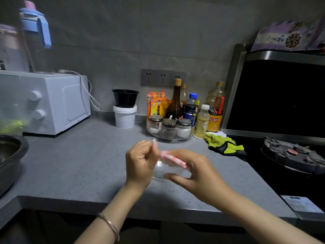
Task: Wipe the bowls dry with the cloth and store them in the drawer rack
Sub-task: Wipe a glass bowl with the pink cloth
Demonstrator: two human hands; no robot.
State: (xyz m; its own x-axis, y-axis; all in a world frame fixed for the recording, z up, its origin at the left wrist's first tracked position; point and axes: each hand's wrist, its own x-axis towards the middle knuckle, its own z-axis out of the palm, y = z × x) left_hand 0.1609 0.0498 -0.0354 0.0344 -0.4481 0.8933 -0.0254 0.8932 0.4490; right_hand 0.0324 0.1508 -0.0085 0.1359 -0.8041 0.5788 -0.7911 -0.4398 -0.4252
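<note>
A small clear glass bowl (162, 170) is held above the grey countertop (79, 164), tilted on its side between both hands. My left hand (140, 162) grips its left rim with curled fingers. My right hand (195, 173) presses a folded pink-and-white cloth (173, 159) against the bowl, fingers over the cloth and thumb under the bowl. No drawer rack is in view.
A white microwave (52, 103) stands at the left, with a dark pot (10, 154) in front of it. At the back are a white tub with a black bowl (125, 97) on it, a condiment tray (168, 131) and bottles. A yellow-green glove (223, 144) and the black stove (292, 155) lie to the right.
</note>
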